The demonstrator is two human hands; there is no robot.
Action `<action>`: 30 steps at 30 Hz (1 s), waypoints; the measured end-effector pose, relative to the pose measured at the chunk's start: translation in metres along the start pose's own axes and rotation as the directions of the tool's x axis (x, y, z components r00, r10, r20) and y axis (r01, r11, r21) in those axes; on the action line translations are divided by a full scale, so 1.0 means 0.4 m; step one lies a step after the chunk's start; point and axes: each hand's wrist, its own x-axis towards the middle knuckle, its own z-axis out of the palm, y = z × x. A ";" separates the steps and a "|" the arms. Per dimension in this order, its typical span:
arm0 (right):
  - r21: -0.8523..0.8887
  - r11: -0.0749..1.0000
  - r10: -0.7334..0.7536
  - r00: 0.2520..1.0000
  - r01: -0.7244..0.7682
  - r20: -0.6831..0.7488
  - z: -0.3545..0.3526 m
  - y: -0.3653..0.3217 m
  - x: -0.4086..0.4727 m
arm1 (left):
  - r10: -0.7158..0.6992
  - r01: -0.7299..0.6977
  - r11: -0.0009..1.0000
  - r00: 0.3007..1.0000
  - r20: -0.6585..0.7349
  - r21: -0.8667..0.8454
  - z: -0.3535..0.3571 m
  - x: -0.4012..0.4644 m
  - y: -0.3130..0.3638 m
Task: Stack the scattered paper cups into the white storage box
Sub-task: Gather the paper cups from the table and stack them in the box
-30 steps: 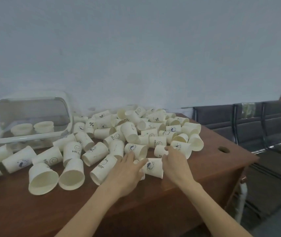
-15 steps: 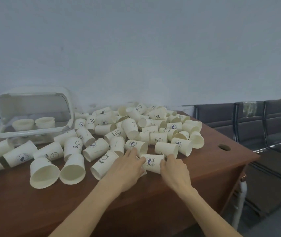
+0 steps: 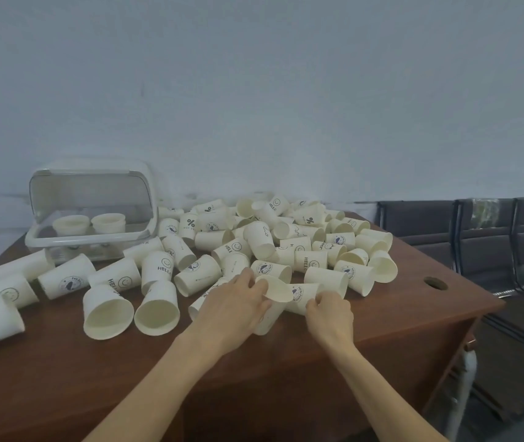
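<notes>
**Paper cups meeting mouth to base, with a crowded pile just behind**

Paper walls are thin, and that is the worry at the hands. The left hand (image 3: 238,301) curls round one cup (image 3: 268,319), its mouth turned toward three o'clock; the right hand (image 3: 329,312) pinches the base end of a second cup (image 3: 302,293) lying on its side. The two cups touch near the open rim. If the second goes in tilted, I'd expect the rim to buckle or the cup to jam partway, and a hard squeeze could crease the wall.

Just beyond, at twelve o'clock, lies the heap (image 3: 286,240) of loose cups, some touching the held ones. A knuckle brushing them would likely send round cups rolling, and those at two o'clock lie near the desk (image 3: 63,378) edge.

Farther out at ten o'clock stands the box (image 3: 90,237), lid raised, two short stacks (image 3: 90,223) inside. Cups crowd its front, so a long stack carried across could knock them.
</notes>
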 end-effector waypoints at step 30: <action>-0.230 0.566 -0.811 0.585 0.791 0.019 0.161 -0.534 -0.010 | -0.460 0.366 0.887 0.758 -0.463 -0.283 -0.141 -0.155 -0.436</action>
